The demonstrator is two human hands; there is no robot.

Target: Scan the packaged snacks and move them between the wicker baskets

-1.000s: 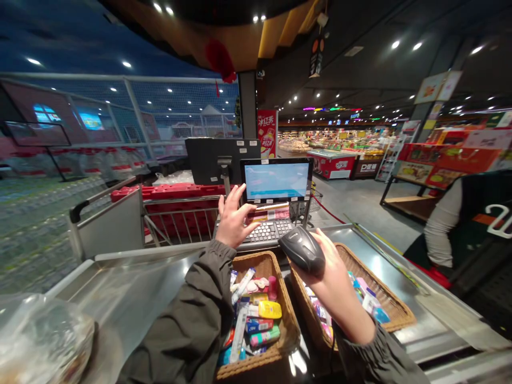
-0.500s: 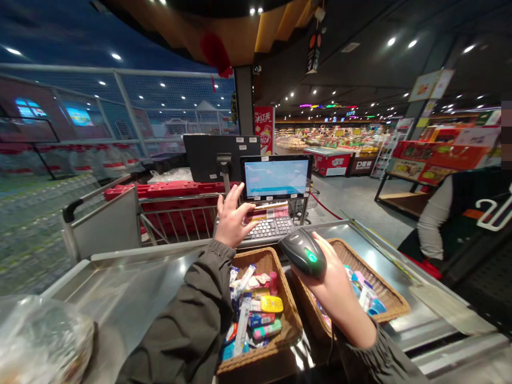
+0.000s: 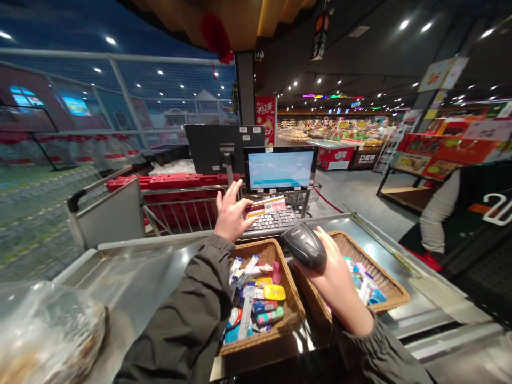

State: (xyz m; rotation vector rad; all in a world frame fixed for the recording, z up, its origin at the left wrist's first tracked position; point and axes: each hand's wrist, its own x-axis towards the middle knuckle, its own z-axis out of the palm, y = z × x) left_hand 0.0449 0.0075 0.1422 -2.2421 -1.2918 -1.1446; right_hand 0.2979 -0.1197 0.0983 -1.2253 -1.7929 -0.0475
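Observation:
My right hand (image 3: 334,277) is wrapped round a black barcode scanner (image 3: 305,246), held above the gap between two wicker baskets. My left hand (image 3: 232,213) is raised with its fingers spread, holding nothing, at the left end of a black keyboard (image 3: 276,218). Whether a fingertip touches the keys I cannot tell. Behind the keyboard stands a lit screen (image 3: 280,168) with a pale blue display. The left basket (image 3: 294,288) holds several small packets and tubes, among them a yellow one (image 3: 274,292). Small packaged goods also lie in the right basket (image 3: 386,272), partly hidden by my right hand.
A metal counter (image 3: 152,272) runs across the front. Clear plastic packaging (image 3: 48,330) lies at its near left. A second monitor (image 3: 220,149) faces away. Beyond are a metal-railed cart (image 3: 180,208), a person's light-coloured sleeve or leg (image 3: 436,213) at right, and store displays.
The green light on the scanner has gone out. The whole view has tilted slightly, so the counter and screen sit higher. Both hands keep nearly the same pose.

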